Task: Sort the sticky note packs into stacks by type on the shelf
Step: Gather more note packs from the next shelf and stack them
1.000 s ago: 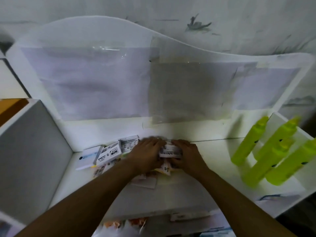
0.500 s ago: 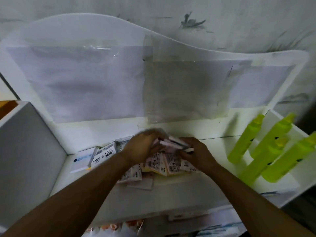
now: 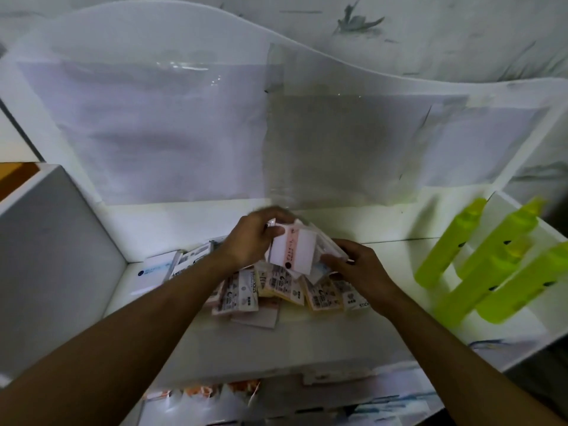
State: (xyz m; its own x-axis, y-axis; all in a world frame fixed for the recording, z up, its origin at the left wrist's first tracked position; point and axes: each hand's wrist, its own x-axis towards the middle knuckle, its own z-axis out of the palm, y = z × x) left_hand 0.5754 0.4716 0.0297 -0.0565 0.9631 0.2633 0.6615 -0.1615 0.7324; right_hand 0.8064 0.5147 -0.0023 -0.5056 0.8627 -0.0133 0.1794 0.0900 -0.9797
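Your left hand grips a white, flat, plastic-wrapped sticky note pack with a pink printed strip, thumb curled over its top edge, holding it tilted above the white shelf. Your right hand pinches the pack's lower right corner, where more thin packs fan out behind it. Below both hands, a loose heap of pale yellow and pink wrapped packs with printed labels lies on the shelf, overlapping one another. To the left, flat white packs with blue print rest against the back corner. At the right stand four smooth lime-green plastic bottles with tapered caps, leaning, well apart from the heap.
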